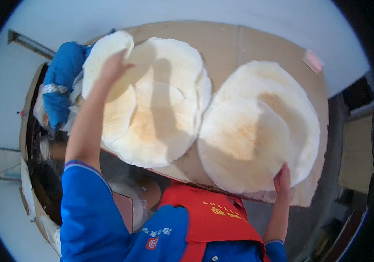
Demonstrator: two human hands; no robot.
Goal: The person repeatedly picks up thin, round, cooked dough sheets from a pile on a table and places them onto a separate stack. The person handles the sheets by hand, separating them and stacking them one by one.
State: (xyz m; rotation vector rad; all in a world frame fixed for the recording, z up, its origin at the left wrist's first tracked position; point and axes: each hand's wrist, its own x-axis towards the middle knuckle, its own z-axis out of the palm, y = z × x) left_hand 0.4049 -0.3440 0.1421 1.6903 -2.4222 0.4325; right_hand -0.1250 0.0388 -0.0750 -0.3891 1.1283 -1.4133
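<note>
Thin round cream-white sheets of a soft-looking material lie in two overlapping piles, the left pile and the right pile; their exact material cannot be told. At the far left my left hand grips a smaller pale sheet, raised and tilted over the left pile, its shadow falling there. Another small sheet rests on that pile below my left forearm. My right hand holds the near right edge of the top round sheet on the right pile. Its fingers are partly hidden under the edge.
Both piles rest on a cardboard-covered table. A pink-and-white object sits at its far right corner. Blue cloth and clear plastic bunch up at the left. Below the near edge, a bag and a brown round object show.
</note>
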